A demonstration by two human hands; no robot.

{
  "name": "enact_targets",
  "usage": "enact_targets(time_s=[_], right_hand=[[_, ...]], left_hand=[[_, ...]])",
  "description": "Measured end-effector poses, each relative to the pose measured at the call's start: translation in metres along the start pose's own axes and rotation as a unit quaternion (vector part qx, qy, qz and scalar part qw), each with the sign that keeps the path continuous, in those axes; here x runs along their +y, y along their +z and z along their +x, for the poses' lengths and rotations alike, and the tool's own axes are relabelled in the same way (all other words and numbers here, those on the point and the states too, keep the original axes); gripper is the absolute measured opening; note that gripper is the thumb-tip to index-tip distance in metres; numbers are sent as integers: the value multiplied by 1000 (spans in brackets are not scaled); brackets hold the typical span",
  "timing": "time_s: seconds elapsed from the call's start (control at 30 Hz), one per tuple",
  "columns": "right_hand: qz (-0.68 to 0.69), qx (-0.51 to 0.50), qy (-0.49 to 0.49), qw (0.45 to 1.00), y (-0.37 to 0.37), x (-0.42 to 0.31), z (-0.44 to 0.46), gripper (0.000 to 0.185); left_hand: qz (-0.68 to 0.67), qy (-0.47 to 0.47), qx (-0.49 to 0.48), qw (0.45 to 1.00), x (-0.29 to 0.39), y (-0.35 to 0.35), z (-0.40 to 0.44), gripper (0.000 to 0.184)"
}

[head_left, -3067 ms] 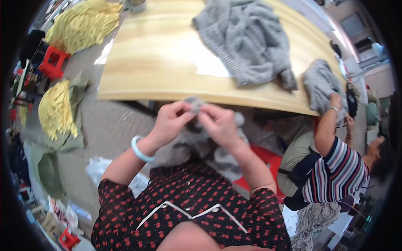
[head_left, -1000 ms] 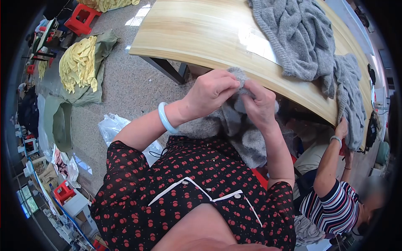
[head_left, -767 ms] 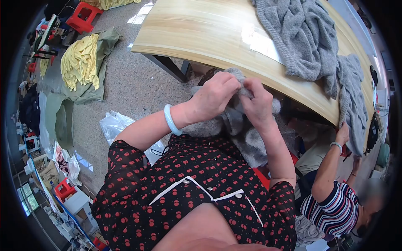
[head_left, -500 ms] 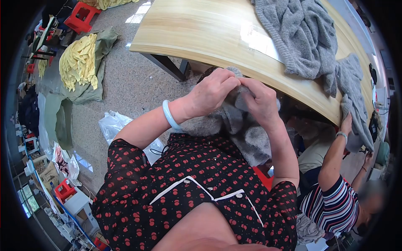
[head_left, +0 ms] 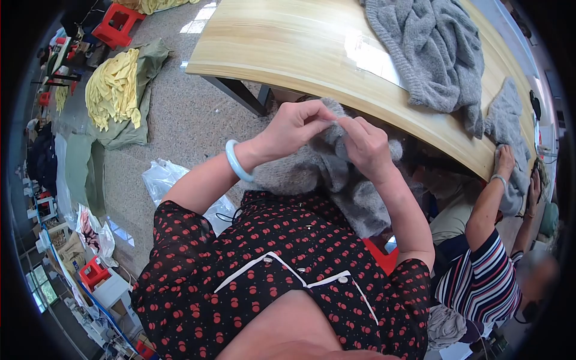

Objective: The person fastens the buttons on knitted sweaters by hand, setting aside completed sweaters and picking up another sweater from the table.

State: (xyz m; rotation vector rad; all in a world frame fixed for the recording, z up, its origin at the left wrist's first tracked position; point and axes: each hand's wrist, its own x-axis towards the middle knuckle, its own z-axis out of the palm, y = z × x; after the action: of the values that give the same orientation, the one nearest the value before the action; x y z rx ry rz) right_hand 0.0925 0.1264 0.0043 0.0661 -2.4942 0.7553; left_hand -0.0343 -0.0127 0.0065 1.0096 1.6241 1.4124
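Note:
A fuzzy grey knit garment (head_left: 327, 171) lies bunched over my lap, with part of it raised between my hands just below the table edge. My left hand (head_left: 297, 129), below a pale blue bangle (head_left: 236, 161), pinches at this raised part with thumb and index finger. My right hand (head_left: 367, 147) is closed too, its fingertips meeting the left ones at the same spot. What exactly lies between the fingertips is too small to make out. Another grey knit garment (head_left: 429, 57) rests crumpled on the wooden table (head_left: 270, 45).
At the right, a person in a striped shirt (head_left: 483, 279) handles a grey garment (head_left: 507, 117) at the table's edge. Yellow cloth (head_left: 114, 90), a red stool (head_left: 117, 25) and a clear plastic bag (head_left: 165, 179) are on the left floor. A dark table leg (head_left: 237, 93) stands ahead.
The view has swung since the oldest frame, shifting the table rightward. Lately my left hand has moved slightly left, its fingertips still at the right ones. The person at the right has shifted their garment and hands.

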Motion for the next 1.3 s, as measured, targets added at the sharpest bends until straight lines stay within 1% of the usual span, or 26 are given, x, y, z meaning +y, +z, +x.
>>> enact_targets(time_s=[0.07, 0.1, 0.17, 0.2, 0.27, 0.3, 0.37, 0.4, 0.47, 0.5, 0.57, 0.7, 0.77, 0.9, 0.97, 1.0, 1.07, 1.1, 1.17, 1.3], right_hand=[[12, -1, -6, 1000, 1, 0, 1, 29], [14, -1, -6, 1000, 2, -1, 2, 29], [15, -2, -14, 1000, 4, -2, 3, 28], [16, -2, -15, 1000, 4, -2, 3, 28], [-2, -6, -17, 1000, 6, 0, 2, 28], [-3, -6, -17, 1000, 7, 0, 2, 28], [-16, 7, -2, 1000, 9, -1, 2, 28], [-17, 6, -2, 1000, 11, -1, 1, 28], [-12, 27, 13, 999, 14, -1, 1, 26], [-12, 27, 11, 999, 14, -1, 0, 26], [24, 20, 55, 998, 11, -3, 1, 26], [41, 25, 31, 998, 9, 0, 7, 27], [23, 6, 27, 999, 8, 2, 6, 28], [-2, 0, 25, 1000, 8, 2, 8, 28], [-29, 18, 25, 999, 9, 1, 8, 28], [-30, 18, 25, 999, 10, 1, 8, 28], [-48, 46, 28, 997, 12, 0, 9, 27], [-48, 46, 28, 997, 14, 1, 10, 27], [-62, 107, -6, 992, 19, 4, 10, 22], [-52, 123, 5, 991, 24, 5, 11, 21]], left_hand=[[44, 64, 30, 997, 2, 1, -6, 8], [45, 63, 30, 997, 2, 1, -7, 8], [106, 132, 65, 983, 1, 1, -9, 7], [107, 132, 66, 983, 0, 1, -9, 7], [176, 233, 80, 953, -3, 1, -6, 11], [176, 233, 80, 953, -5, 2, -6, 11], [220, 281, 127, 926, -9, 7, -3, 11], [219, 281, 127, 926, -10, 10, -3, 11], [245, 306, 173, 904, -10, 15, -4, 14], [245, 307, 174, 903, -11, 15, -4, 14], [258, 315, 170, 897, -11, 15, -5, 16], [261, 328, 148, 896, -11, 9, -4, 17], [262, 342, 135, 892, -10, 6, -2, 19], [272, 332, 139, 893, -6, 6, 1, 19], [278, 326, 174, 887, -7, 10, 4, 17], [278, 327, 175, 886, -8, 13, 5, 17], [282, 328, 223, 873, -10, 19, 8, 16], [282, 328, 224, 873, -10, 21, 9, 16], [271, 311, 253, 875, -12, 26, 9, 16], [269, 304, 281, 870, -9, 33, 13, 17]])
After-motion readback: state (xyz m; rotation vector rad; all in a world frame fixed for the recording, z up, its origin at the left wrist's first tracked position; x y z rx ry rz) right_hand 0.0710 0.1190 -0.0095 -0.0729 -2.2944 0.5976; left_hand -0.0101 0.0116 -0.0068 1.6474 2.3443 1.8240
